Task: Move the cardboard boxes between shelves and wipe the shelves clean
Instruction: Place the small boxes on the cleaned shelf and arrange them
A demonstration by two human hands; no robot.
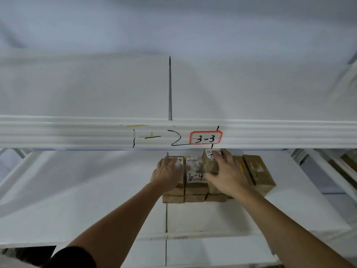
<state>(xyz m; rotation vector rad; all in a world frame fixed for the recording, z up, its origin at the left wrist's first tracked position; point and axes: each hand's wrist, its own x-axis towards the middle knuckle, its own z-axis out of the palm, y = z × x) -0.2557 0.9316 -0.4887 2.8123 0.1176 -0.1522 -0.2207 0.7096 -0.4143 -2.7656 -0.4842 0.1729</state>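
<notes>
L hand (pixel 167 174) lies palm-down on the leftmost cardboard box (pixel 174 187) of the stack, fingers close together and reaching toward the back, tips near the box's far edge. Whether they hook over that edge can't be told. R hand (pixel 225 174) is on the raised box (pixel 209 163) w/ the white label, fingers spread over its top, thumb out to the left against the side facing the middle box (pixel 195 176). Looks like a loose grip, but how far the fingers curl round isn't clear.

Both forearms come up from the bottom of the view; a dark sleeve (pixel 72 257) shows on the L arm.

The boxes sit packed side by side on the lower shelf (pixel 96 200), toward its back, approx. under the red-bordered tag (pixel 205 137) reading "3-3". Middle box has "3-4" handwritten on its label. At least 2 layers show at the front of the stack. 2 more brown boxes (pixel 257 172) w/ yellow marks stand to the right, touching the group, slightly tilted outward.

Above them runs the white front rail (pixel 77 132) of the upper shelf (pixel 87 84), w/ "1-2" drawn on it in black marker left of the tag. A dark seam (pixel 170 88) splits the upper shelf board. More cartons (pixel 345 163) at far right, blurred.
</notes>
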